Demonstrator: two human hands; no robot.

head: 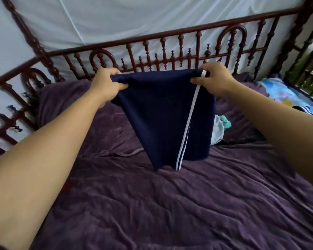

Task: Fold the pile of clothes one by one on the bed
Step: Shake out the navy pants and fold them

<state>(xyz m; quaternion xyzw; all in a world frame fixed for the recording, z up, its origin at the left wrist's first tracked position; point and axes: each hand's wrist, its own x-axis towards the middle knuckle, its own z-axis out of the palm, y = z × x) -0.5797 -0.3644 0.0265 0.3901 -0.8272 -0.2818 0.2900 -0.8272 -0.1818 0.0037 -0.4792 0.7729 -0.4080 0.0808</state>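
the purple bedsheet (152,204) lies rumpled across the near part of the bed, filling the view from 4 through 8 o'clock. the left forearm (52,141) reaches in from 8 o'clock and the right forearm (278,127) from 4 o'clock, both bare, toward the centre. between them hangs a navy garment (159,114), apparently shorts, with a white stripe (188,127) running down its 3 o'clock side. its lowest corner dangles close over the sheet; whether it touches i cannot tell. the left grip (107,83) is closed on the garment's upper corner at 10 o'clock, fingers and thumb curled round bunched cloth. the right grip (213,80) pinches the upper corner at 2 o'clock, at the top of the stripe. the top edge stretches between the two.

behind the garment at 3 o'clock a small pile of clothes (220,129), pale blue and teal, lies on the sheet, partly hidden. farther off at 2 o'clock a bright printed cloth (282,92) lies by the bed's edge. at 12 o'clock a dark turned-wood railing (152,42) runs along the far side, with white netting (116,18) beyond it.
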